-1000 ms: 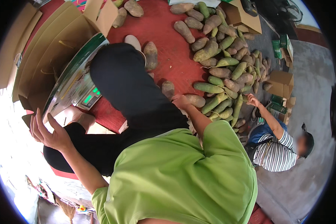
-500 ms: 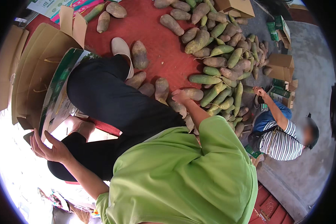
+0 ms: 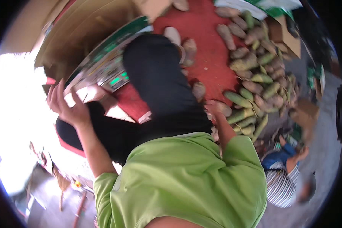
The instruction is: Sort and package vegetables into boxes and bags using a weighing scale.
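My left hand [image 3: 67,108] is raised beside a big open carton [image 3: 83,41], fingers spread and nothing in them. On the pile's near edge, my right hand [image 3: 214,108] is closed over one end of a brownish radish [image 3: 225,109]; blur and the angle hide part of the fingers. Beyond it lies a heap of long green radishes [image 3: 237,99] mixed with soil-brown ones [image 3: 250,62]. A single brown radish [image 3: 198,91] lies close to my knee, and another [image 3: 190,52] is beside my shoe.
A scale with a lit green display [image 3: 117,80] stands by the carton. Red sheeting [image 3: 211,38] covers the floor before me. At the right, a co-worker in a striped shirt [image 3: 280,186] crouches near a brown box [image 3: 307,110]. Another box [image 3: 288,36] stands behind the heap.
The whole view has swung, so the heap sits further right and the scale shows more. My right hand stays at the brownish radish. My left hand remains raised. The co-worker's arm has drawn in.
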